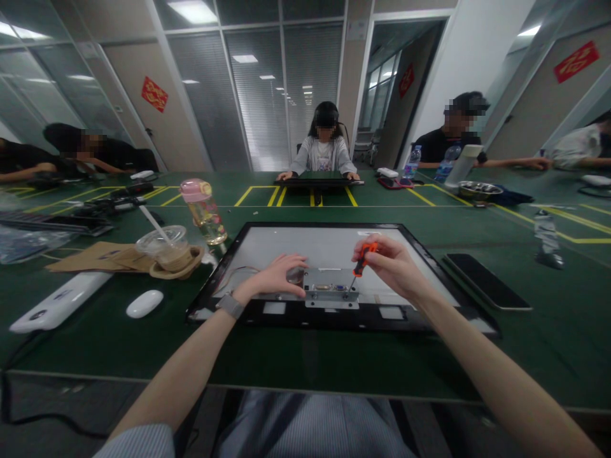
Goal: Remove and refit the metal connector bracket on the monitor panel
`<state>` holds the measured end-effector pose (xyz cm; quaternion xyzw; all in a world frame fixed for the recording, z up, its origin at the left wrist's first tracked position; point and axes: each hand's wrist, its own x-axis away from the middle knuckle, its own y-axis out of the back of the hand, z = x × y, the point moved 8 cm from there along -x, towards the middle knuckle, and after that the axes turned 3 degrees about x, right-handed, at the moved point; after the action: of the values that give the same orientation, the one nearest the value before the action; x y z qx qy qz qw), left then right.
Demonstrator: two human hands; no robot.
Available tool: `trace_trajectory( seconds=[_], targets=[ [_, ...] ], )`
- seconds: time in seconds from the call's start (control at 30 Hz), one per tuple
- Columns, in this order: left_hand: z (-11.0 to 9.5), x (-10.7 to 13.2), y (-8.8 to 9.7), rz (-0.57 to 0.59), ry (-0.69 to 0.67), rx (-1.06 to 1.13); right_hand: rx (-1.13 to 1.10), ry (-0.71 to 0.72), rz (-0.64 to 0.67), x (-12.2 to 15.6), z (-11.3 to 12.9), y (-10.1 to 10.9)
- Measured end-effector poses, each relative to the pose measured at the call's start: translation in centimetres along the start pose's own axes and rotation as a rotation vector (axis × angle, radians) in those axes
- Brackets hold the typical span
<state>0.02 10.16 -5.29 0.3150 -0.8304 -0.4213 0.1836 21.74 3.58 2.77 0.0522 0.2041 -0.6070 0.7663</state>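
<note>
A flat monitor panel with a black frame (305,321) lies face down on the green table in front of me. On its near middle stands a metal bracket (331,299) with video ports on its upright face. My right hand (389,264) grips an orange and black screwdriver (365,257), tilted, its thin tip down at the right part of the port face. At the bracket's left side rests my left hand (274,277), fingers curved around a dark rounded part and touching the bracket edge; I cannot tell how firmly it grips.
To the left are a white mouse (144,304), a white power bank (60,302), an iced drink cup (165,242) in a cardboard holder, and a pink-lidded bottle (203,210). A black phone (487,280) lies right of the panel. Other people sit around the table.
</note>
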Motion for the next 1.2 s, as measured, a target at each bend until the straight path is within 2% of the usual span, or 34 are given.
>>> trace_trajectory(
  seconds=[0.27,0.57,0.9,1.07,1.2],
  targets=[
    [0.1,0.0,0.0,-0.006,0.007,0.002,-0.015,0.034,0.024,0.3,0.8,-1.0],
    [0.7,-0.1,-0.2,-0.006,-0.006,0.001,0.058,0.124,-0.004,0.0,1.0,0.2],
    [0.4,-0.1,-0.1,-0.003,0.003,0.003,-0.016,0.007,-0.012,-0.1,-0.1,0.3],
    [0.3,-0.1,-0.1,-0.004,0.011,-0.002,-0.031,0.029,-0.024,-0.2,-0.2,0.7],
    [0.1,-0.1,0.0,-0.003,0.012,-0.005,-0.029,0.011,0.010,-0.1,-0.2,0.2]
  ],
)
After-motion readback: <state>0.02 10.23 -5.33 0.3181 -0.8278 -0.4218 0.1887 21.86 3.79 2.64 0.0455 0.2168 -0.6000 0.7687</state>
